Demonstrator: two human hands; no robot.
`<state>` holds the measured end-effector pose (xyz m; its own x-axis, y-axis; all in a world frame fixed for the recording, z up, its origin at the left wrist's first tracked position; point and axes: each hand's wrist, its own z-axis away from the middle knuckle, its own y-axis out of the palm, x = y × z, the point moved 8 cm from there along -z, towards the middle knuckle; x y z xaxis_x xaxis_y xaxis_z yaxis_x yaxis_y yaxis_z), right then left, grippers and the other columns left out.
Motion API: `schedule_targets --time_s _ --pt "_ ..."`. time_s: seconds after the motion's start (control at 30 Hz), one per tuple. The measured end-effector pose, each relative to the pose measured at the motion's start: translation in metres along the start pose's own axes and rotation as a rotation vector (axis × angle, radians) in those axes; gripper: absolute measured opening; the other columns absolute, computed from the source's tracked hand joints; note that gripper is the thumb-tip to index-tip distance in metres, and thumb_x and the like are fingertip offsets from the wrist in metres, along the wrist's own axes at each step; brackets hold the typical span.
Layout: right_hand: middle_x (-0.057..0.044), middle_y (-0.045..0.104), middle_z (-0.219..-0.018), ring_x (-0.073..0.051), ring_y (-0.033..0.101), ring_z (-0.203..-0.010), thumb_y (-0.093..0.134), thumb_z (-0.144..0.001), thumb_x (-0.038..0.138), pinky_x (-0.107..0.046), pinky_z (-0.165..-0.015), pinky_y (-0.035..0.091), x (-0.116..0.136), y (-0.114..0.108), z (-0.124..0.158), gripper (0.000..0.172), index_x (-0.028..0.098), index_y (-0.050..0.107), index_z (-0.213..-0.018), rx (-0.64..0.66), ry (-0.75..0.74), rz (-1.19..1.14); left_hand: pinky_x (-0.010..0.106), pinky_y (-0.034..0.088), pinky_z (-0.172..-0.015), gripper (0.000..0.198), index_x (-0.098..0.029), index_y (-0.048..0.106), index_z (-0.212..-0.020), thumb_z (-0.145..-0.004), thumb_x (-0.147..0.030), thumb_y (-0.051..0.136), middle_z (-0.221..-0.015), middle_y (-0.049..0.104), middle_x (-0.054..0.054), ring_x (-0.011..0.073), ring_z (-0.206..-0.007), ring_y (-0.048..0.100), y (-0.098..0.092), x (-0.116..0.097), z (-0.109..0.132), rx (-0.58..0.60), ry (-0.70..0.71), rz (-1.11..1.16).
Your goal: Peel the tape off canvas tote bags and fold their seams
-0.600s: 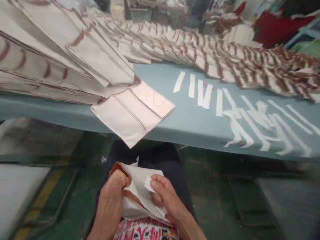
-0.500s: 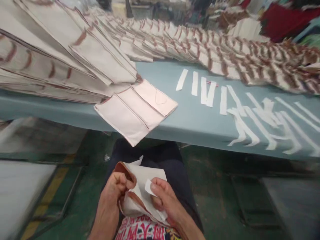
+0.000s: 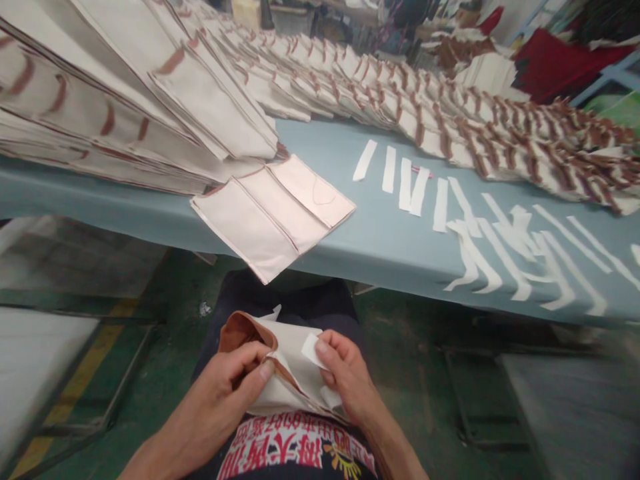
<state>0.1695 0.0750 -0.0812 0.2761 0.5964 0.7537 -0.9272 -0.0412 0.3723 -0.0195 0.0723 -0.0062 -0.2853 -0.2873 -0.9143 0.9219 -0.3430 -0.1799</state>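
Note:
A cream fabric piece (image 3: 295, 337) with a brown lining lies over my lap, its brown-edged opening gaping toward the left. My left hand (image 3: 237, 380) pinches that edge between thumb and fingers. Between the thumb and fingers of my right hand (image 3: 345, 367) is a short white strip (image 3: 313, 350), held over the cream fabric. The right hand's lower fingers are partly hidden by the hand itself, and a second white bit shows below them. On the table edge in front lies a flat cream panel (image 3: 275, 213) with brown seams, its corner hanging over.
The blue-grey table (image 3: 320, 140) runs across in front of me. Stacked cream pieces (image 3: 210, 100) with brown edges stand at left, and long overlapping rows (image 3: 415, 100) line the back. Several white strips (image 3: 440, 203) lie at right, some drooping over the edge. Metal-framed stands (image 3: 470, 413) flank me.
My left hand has turned and shifted its pinch along the brown edge, with the opening spread wider. My right hand has risen slightly to the right with the white strip. The view has tilted a little.

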Motion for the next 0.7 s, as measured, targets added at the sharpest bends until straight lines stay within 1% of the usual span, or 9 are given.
schedule_targets --time_s 0.07,0.1,0.2,0.27,0.3,0.37,0.5,0.6,0.7 --pt "0.011 0.042 -0.057 -0.007 0.026 -0.052 0.093 -0.076 0.084 -0.021 -0.049 0.02 0.029 -0.01 0.012 0.071 0.021 0.06 -0.077 -0.077 -0.082 0.072 0.022 0.049 -0.066 0.042 -0.02 0.084 -0.089 -0.11 -0.049 0.063 -0.081 0.08 0.002 0.018 -0.071 0.065 0.0 -0.007 -0.008 0.004 0.034 0.007" --pt "0.01 0.043 -0.058 -0.007 0.028 -0.054 0.09 -0.081 0.082 -0.021 -0.051 0.022 0.045 -0.012 0.022 0.068 0.021 0.061 -0.077 -0.112 -0.135 0.143 0.022 0.05 -0.067 0.041 -0.02 0.085 -0.091 -0.11 -0.049 0.063 -0.082 0.08 0.002 0.0183 -0.072 0.066 0.0 -0.01 -0.011 -0.006 0.039 0.016" --pt "0.007 0.047 -0.062 -0.01 0.033 -0.056 0.081 -0.094 0.068 -0.023 -0.053 0.029 0.085 -0.004 0.057 0.053 0.02 0.066 -0.078 -0.2 -0.243 0.334 0.022 0.052 -0.069 0.042 -0.02 0.086 -0.095 -0.11 -0.052 0.063 -0.088 0.081 0.003 0.0193 -0.076 0.069 0.003 -0.021 -0.02 0.015 0.033 0.064" --pt "0.006 0.051 -0.064 -0.011 0.038 -0.058 0.082 -0.094 0.057 -0.024 -0.055 0.031 0.1 0.005 0.077 0.043 0.02 0.068 -0.078 -0.285 -0.237 0.457 0.022 0.051 -0.067 0.047 -0.019 0.086 -0.093 -0.11 -0.056 0.062 -0.087 0.079 0.005 0.0191 -0.075 0.067 0.007 -0.029 -0.026 0.044 0.043 0.104" --pt "0.006 0.052 -0.064 -0.011 0.04 -0.058 0.083 -0.092 0.054 -0.024 -0.055 0.031 0.105 0.01 0.082 0.04 0.02 0.068 -0.077 -0.309 -0.226 0.509 0.021 0.049 -0.064 0.05 -0.018 0.085 -0.091 -0.109 -0.058 0.061 -0.085 0.077 0.005 0.0185 -0.073 0.065 0.008 -0.033 -0.029 0.049 0.051 0.121" --pt "0.005 0.054 -0.064 -0.012 0.043 -0.058 0.081 -0.092 0.05 -0.024 -0.055 0.032 0.109 0.02 0.084 0.035 0.02 0.07 -0.077 -0.303 -0.213 0.57 0.021 0.042 -0.058 0.053 -0.017 0.082 -0.085 -0.107 -0.061 0.062 -0.076 0.069 0.003 0.0162 -0.067 0.056 0.011 -0.041 -0.033 0.057 0.069 0.154" --pt "0.004 0.058 -0.065 -0.012 0.045 -0.058 0.073 -0.097 0.049 -0.024 -0.054 0.032 0.115 0.028 0.067 0.034 0.02 0.072 -0.08 -0.252 -0.282 0.599 0.022 0.027 -0.05 0.054 -0.018 0.065 -0.072 -0.104 -0.061 0.062 -0.064 0.047 -0.004 0.012 -0.057 0.035 0.02 -0.052 -0.038 0.142 0.082 0.223" --pt "0.004 0.058 -0.065 -0.012 0.045 -0.057 0.072 -0.097 0.049 -0.024 -0.054 0.032 0.119 0.027 0.058 0.035 0.02 0.07 -0.079 -0.258 -0.325 0.616 0.024 0.024 -0.05 0.054 -0.021 0.053 -0.068 -0.103 -0.062 0.06 -0.063 0.039 -0.006 0.0115 -0.056 0.03 0.023 -0.054 -0.041 0.183 0.069 0.239" --pt "0.004 0.057 -0.063 -0.012 0.045 -0.056 0.071 -0.094 0.05 -0.025 -0.053 0.033 0.12 0.029 0.055 0.035 0.02 0.066 -0.076 -0.267 -0.305 0.653 0.024 0.024 -0.051 0.053 -0.021 0.052 -0.069 -0.104 -0.061 0.057 -0.063 0.039 -0.006 0.0119 -0.057 0.031 0.024 -0.053 -0.043 0.181 0.066 0.234"
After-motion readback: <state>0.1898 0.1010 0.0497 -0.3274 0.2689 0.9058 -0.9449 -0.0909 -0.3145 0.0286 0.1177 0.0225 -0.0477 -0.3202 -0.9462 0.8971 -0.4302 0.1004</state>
